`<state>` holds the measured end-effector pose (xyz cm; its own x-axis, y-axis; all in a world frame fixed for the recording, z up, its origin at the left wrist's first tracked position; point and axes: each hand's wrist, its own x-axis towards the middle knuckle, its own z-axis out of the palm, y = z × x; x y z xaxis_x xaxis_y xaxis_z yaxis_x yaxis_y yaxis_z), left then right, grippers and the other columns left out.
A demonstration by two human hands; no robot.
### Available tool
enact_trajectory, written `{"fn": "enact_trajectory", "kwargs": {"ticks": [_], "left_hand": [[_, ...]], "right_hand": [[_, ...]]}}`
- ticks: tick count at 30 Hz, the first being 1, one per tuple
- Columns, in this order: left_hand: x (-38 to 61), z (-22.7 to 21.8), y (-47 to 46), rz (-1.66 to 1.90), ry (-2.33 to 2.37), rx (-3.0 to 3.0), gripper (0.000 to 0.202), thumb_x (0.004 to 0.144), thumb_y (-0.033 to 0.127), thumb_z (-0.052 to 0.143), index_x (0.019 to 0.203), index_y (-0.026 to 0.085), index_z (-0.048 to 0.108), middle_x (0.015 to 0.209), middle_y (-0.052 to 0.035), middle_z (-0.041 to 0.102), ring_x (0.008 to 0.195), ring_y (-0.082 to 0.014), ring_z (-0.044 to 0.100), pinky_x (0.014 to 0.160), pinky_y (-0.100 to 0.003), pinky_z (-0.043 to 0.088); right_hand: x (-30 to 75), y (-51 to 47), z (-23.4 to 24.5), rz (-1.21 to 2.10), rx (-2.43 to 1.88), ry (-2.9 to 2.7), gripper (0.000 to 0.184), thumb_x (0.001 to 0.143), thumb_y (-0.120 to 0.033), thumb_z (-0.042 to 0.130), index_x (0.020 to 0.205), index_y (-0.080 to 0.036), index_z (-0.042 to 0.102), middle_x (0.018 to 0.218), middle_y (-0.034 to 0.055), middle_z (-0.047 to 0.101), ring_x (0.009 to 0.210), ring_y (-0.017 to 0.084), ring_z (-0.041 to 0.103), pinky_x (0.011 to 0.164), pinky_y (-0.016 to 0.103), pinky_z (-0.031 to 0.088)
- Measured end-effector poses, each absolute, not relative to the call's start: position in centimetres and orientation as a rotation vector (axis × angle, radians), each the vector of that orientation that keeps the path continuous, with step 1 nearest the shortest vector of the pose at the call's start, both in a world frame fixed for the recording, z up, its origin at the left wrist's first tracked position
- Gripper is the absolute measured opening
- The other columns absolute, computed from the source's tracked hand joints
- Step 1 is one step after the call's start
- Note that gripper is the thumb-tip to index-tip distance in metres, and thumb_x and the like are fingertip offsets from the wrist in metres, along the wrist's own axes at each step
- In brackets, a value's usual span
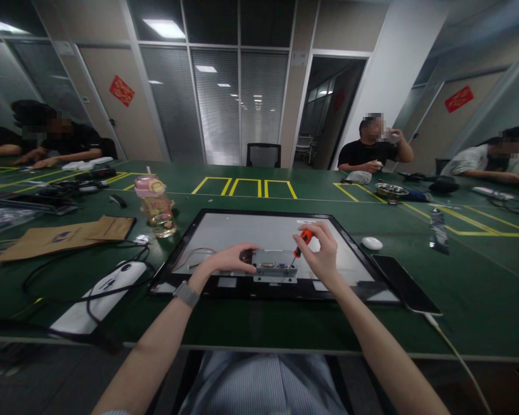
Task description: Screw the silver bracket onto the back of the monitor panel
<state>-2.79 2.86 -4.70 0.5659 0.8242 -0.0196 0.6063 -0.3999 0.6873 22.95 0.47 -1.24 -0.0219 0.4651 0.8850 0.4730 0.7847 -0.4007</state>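
One long table [493, 276] carries one flat screen panel [242, 230], one white power strip [112, 294], one pink-topped bottle [149, 202], one phone [405, 283] and one small white case [372, 243]. The panel lies flat before the person, pale grey inside a black frame. Near its close edge sits one metal bracket [277, 271], silvery, with ports along it. The left hand [229, 257] curls at the bracket's left end, thumb and fingers parted; I cannot tell whether it grips. The right hand [323, 253] pinches one orange-and-black screwdriver [303, 241], which slants down to the bracket's right end. The tabletop is green, marked with yellow lines. Beyond stand glass partitions [218, 104], at least three other people [369, 151], one black chair [263, 154] and two red door signs [121, 91].
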Motion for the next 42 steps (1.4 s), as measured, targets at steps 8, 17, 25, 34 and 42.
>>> {"fn": "enact_trajectory", "kwargs": {"ticks": [8,17,25,34,42], "left_hand": [[-2.77,-4.6,2.87,0.401,1.153,2.146,0.07,0.067,0.047,0.068,0.129,0.022,0.046,0.133,-0.0051,0.049,0.12,-0.0251,0.046,0.103,-0.035,0.035],[-2.85,-5.02,3.1,0.42,1.136,2.14,0.071,0.066,0.048,0.068,0.128,0.022,0.046,0.133,-0.0058,0.048,0.121,-0.0249,0.046,0.104,-0.035,0.034],[-2.88,-4.95,3.05,0.412,1.142,2.153,0.069,0.067,0.049,0.068,0.128,0.023,0.047,0.134,-0.0052,0.049,0.12,-0.0239,0.046,0.103,-0.033,0.034],[-2.77,-4.83,2.91,0.419,1.142,2.135,0.07,0.066,0.049,0.068,0.128,0.022,0.047,0.133,-0.0055,0.049,0.12,-0.0249,0.047,0.103,-0.035,0.035],[-2.81,-4.68,2.83,0.39,1.152,2.141,0.07,0.067,0.049,0.068,0.128,0.023,0.046,0.135,-0.0048,0.047,0.121,-0.024,0.045,0.104,-0.034,0.033]], "right_hand": [[23.17,0.24,-1.73,0.341,-0.641,-1.707,0.027,0.09,-0.022,0.04,0.111,-0.023,0.057,0.098,0.0074,0.062,0.083,0.02,0.062,0.075,0.038,0.049],[23.03,0.46,-1.42,0.21,-0.713,-1.661,0.011,0.082,-0.025,0.055,0.09,-0.022,0.063,0.083,0.0043,0.055,0.077,0.02,0.056,0.073,0.037,0.047],[23.03,0.36,-1.88,0.405,-0.633,-1.731,0.029,0.091,-0.024,0.038,0.116,-0.024,0.053,0.099,0.0072,0.063,0.084,0.02,0.063,0.077,0.038,0.049],[23.18,0.33,-1.28,0.228,-0.694,-1.758,0.018,0.088,-0.025,0.045,0.099,-0.021,0.059,0.087,0.0057,0.059,0.083,0.02,0.058,0.078,0.039,0.046],[22.87,0.5,-1.5,0.2,-0.719,-1.713,0.023,0.083,-0.024,0.056,0.106,-0.023,0.059,0.088,0.0055,0.062,0.079,0.02,0.06,0.075,0.038,0.048]]}}
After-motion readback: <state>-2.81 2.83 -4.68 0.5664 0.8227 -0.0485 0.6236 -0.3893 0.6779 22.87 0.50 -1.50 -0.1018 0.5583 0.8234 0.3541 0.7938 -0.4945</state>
